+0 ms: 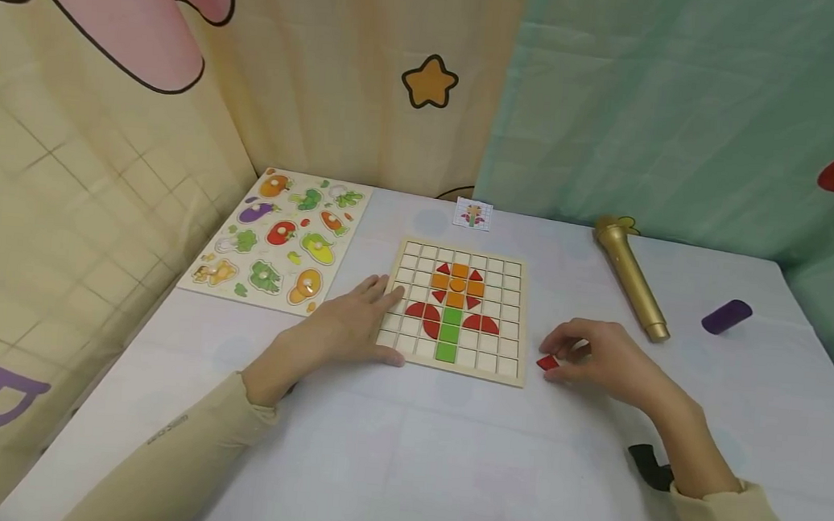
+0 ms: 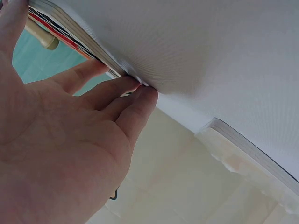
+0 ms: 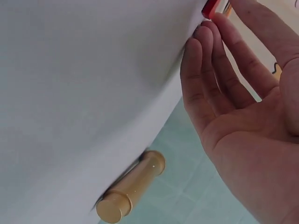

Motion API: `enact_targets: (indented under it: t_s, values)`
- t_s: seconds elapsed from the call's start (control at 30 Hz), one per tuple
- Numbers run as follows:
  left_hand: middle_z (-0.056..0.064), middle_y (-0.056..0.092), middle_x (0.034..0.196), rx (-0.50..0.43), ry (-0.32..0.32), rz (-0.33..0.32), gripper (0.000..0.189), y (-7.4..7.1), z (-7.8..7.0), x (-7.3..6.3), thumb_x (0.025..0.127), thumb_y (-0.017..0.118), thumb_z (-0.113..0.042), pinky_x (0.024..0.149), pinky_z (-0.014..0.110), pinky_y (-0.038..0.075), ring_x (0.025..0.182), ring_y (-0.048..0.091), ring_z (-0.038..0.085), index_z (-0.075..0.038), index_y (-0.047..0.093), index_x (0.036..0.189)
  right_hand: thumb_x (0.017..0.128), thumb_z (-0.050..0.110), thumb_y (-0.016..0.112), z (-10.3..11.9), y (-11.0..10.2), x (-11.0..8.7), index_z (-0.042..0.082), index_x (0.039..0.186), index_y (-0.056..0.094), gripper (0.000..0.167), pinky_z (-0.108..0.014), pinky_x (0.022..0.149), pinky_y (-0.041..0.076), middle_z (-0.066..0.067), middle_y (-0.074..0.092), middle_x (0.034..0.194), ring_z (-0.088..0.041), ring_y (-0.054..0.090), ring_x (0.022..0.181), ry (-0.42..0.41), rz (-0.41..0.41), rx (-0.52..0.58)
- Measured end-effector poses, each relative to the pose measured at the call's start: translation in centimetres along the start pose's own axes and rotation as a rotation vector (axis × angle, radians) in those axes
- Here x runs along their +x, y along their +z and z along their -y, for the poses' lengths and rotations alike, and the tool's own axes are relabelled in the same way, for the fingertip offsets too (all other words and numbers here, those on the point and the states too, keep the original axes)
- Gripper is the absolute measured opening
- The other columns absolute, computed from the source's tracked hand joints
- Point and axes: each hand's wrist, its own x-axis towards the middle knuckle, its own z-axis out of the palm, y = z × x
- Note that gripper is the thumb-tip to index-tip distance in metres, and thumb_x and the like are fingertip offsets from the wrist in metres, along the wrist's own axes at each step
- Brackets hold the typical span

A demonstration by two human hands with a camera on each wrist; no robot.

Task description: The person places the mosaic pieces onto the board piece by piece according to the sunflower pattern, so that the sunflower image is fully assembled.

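Observation:
A wooden grid board (image 1: pixel 453 369) lies mid-table, with a flower of orange squares (image 1: pixel 475 288), small red triangles, green squares (image 1: pixel 449 333) and red rounded pieces (image 1: pixel 481 323) set in it. My left hand (image 1: pixel 351 320) rests along the board's left edge, fingers extended; the left wrist view shows its fingertips (image 2: pixel 148 93) at the table surface beside the board. To the right of the board, my right hand (image 1: pixel 602 358) pinches a small red piece (image 1: pixel 547 362) between thumb and forefinger, just at the tabletop. That red piece (image 3: pixel 211 8) is partly cut off in the right wrist view.
A vegetable puzzle board (image 1: pixel 291 244) lies at the back left. Behind the grid stands or lies a small picture card (image 1: pixel 473 214) showing a similar flower. A gold cylinder-like stick (image 1: pixel 633 280), a purple cylinder (image 1: pixel 727 317) and a black curved object (image 1: pixel 651 468) are on the right.

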Motion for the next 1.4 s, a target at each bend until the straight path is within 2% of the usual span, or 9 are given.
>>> enact_targets:
  t_s: [0.13,0.3,0.5,0.6,0.9,1.03,1.2,1.4]
  values:
    - [0.018,0.015,0.176,-0.004,0.002,-0.001,0.113,0.07,0.15,0.01,0.085,0.078,-0.067,0.124,0.057,0.034,0.164,0.013,0.037,-0.014,0.025,0.169,0.082,0.011,0.091,0.17,0.24,0.05,0.017,0.102,0.078,0.025,-0.031,0.085,0.061,0.006,0.071,0.096,-0.015,0.063,0.091,-0.037,0.013,-0.015]
    - [0.018,0.015,0.176,-0.005,0.001,0.002,0.112,0.03,0.1,-0.03,0.085,0.077,-0.068,0.124,0.056,0.035,0.164,0.013,0.037,-0.014,0.025,0.169,0.084,0.004,0.087,0.49,0.5,-0.05,0.017,0.106,0.078,0.027,-0.036,0.088,0.062,0.007,0.072,0.101,-0.015,0.064,0.094,-0.071,0.019,-0.021]
    - [0.019,0.014,0.176,0.009,0.004,-0.002,0.113,0.02,0.07,-0.08,0.085,0.076,-0.069,0.125,0.056,0.033,0.164,0.013,0.038,-0.014,0.025,0.169,0.079,0.017,0.094,0.77,0.76,-0.31,0.015,0.101,0.075,0.029,-0.035,0.081,0.06,0.005,0.07,0.094,-0.015,0.062,0.089,-0.022,-0.065,-0.089]
    - [0.018,0.014,0.176,0.007,0.002,-0.004,0.113,0.1,0.07,-0.03,0.085,0.076,-0.069,0.125,0.056,0.033,0.164,0.013,0.038,-0.014,0.025,0.169,0.079,0.017,0.094,0.73,0.81,-0.24,0.015,0.095,0.074,0.026,-0.034,0.078,0.057,0.005,0.068,0.088,-0.015,0.061,0.086,-0.001,-0.086,-0.116]
    - [0.018,0.015,0.176,0.011,-0.008,-0.002,0.113,0.17,0.07,0.11,0.084,0.077,-0.069,0.124,0.056,0.035,0.164,0.013,0.037,-0.015,0.025,0.169,0.081,0.012,0.091,0.57,1.0,-0.08,0.018,0.091,0.075,0.02,-0.029,0.076,0.058,0.008,0.067,0.088,-0.014,0.061,0.086,-0.052,-0.07,-0.096]
    - [0.019,0.016,0.176,0.009,-0.001,-0.005,0.113,0.04,0.02,0.0,0.084,0.078,-0.068,0.123,0.057,0.036,0.164,0.014,0.038,-0.014,0.026,0.169,0.082,0.013,0.09,0.71,0.98,0.01,0.019,0.09,0.073,0.021,-0.029,0.077,0.06,0.009,0.068,0.087,-0.013,0.062,0.086,-0.044,-0.05,-0.081]
    - [0.02,0.016,0.175,0.007,0.005,-0.009,0.113,0.04,0.09,-0.08,0.085,0.078,-0.068,0.124,0.056,0.034,0.163,0.014,0.039,-0.013,0.026,0.168,0.084,0.013,0.09,0.56,0.9,0.03,0.021,0.092,0.071,0.022,-0.027,0.079,0.06,0.009,0.068,0.088,-0.012,0.062,0.088,-0.038,-0.029,-0.027]
    - [0.019,0.016,0.176,0.0,0.002,-0.008,0.113,0.07,0.02,-0.11,0.084,0.078,-0.069,0.125,0.056,0.034,0.164,0.014,0.038,-0.014,0.026,0.169,0.087,0.01,0.087,0.54,0.49,0.52,0.022,0.093,0.073,0.02,-0.026,0.082,0.061,0.009,0.073,0.092,-0.014,0.066,0.09,-0.092,-0.004,0.067]
